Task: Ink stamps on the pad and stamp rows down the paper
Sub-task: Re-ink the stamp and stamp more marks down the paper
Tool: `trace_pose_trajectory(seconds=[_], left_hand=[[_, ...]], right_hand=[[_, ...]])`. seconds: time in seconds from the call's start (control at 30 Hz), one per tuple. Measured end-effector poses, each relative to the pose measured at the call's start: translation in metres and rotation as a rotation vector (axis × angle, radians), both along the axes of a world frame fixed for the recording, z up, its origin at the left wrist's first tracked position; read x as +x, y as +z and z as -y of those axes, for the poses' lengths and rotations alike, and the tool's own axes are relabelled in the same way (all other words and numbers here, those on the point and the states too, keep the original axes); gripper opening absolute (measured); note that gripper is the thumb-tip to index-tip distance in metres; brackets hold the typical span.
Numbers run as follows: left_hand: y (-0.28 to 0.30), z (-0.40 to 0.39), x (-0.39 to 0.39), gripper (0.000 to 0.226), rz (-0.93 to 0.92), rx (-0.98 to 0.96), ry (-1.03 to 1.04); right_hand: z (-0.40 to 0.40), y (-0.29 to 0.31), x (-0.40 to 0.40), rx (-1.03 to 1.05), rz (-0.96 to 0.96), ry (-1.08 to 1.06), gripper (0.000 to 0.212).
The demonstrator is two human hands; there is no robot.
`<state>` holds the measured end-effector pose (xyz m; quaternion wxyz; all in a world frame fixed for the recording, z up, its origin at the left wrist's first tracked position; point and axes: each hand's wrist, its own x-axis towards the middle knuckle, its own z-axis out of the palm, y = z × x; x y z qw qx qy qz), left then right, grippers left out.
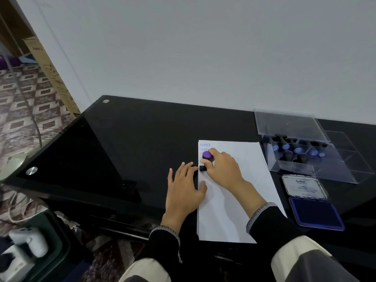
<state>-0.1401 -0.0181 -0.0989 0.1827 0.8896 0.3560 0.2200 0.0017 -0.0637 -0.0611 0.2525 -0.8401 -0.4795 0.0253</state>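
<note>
Black glossy tabletop (142, 139) against white wall. Left hand (184, 190) spread flat, pinning left edge of paper (240, 200). Right hand (222, 169) grips purple-topped stamp (207, 157) pressed on paper below two "SAMPLE" prints (205, 147). Right: clear stamp box (305, 159), open blue ink pad (314, 210).

Left hand (184, 190) flat with fingers spread, right hand (221, 169) curled, gripping, both forearms extended

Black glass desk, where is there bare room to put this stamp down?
The black glass desk is bare left of the white paper, out to its left edge, and behind the paper toward the wall. The right is crowded: clear plastic stamp box, open blue ink pad.
</note>
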Motion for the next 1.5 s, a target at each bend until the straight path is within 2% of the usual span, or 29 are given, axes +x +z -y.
trace_pose_trajectory(seconds=[0.17,0.33,0.43,0.53,0.6,0.73,0.83,1.03,1.33,1.5], left_hand=[[0.000,0.000,0.000,0.051,-0.006,0.006,0.005],[-0.001,0.000,0.000,0.051,0.001,0.011,0.001],[0.000,0.000,0.000,0.050,-0.002,0.010,0.000],[0.002,0.000,0.000,0.051,0.000,-0.008,-0.006],[0.002,-0.001,0.000,0.051,-0.002,-0.019,-0.012],[0.002,-0.001,0.000,0.050,-0.012,-0.024,-0.011],[0.001,-0.001,0.000,0.049,-0.001,-0.032,-0.014],[0.001,0.000,0.000,0.048,-0.001,-0.038,-0.013],[0.003,-0.001,0.001,0.049,-0.020,-0.057,-0.017],[0.010,0.003,-0.002,0.046,0.044,-0.116,-0.038]], right_hand=[[-0.004,0.002,0.004,-0.049,-0.005,-0.004,0.039],[0.012,-0.012,-0.011,0.126,0.043,-0.032,0.033],[0.012,-0.015,-0.012,0.160,0.017,-0.020,0.031],[0.007,-0.008,0.001,0.179,-0.297,-0.053,0.019],[0.011,-0.004,0.015,0.326,-0.572,-0.165,0.013],[0.028,-0.001,0.035,0.610,-1.053,-0.402,0.020],[0.036,-0.004,0.038,0.708,-1.228,-0.398,0.023],[0.037,-0.002,0.035,0.776,-1.273,-0.390,0.024],[0.036,-0.003,0.039,0.741,-1.250,-0.379,0.019],[0.057,0.008,0.035,0.861,-1.348,-0.358,0.017]])
